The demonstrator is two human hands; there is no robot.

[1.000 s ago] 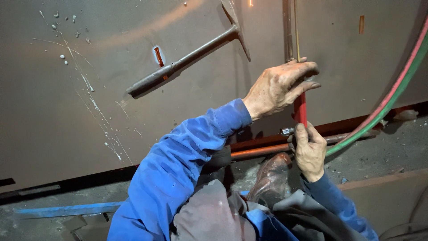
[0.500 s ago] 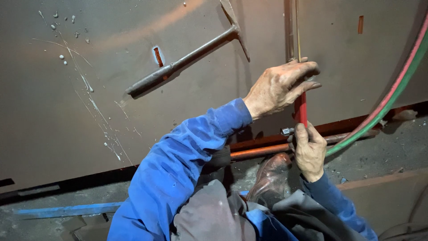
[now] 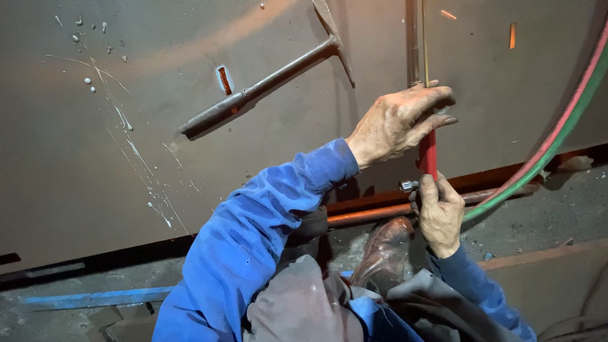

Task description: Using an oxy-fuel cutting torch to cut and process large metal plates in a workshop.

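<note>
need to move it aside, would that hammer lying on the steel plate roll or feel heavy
The hammer probably won't roll: its pointed cross head rests on the steel plate. It looks all metal, so likely head-heavy, stiff, perhaps slick on smooth plate.

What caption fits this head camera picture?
Both hands, left hand above right hand, grip a red-handled torch against a steel plate.

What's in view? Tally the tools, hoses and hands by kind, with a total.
Hammer: 1
Cutting torch: 1
Hoses: 2, red hose and green hose
Hands: 2, left hand and right hand, both on the torch
Total: 6
</note>
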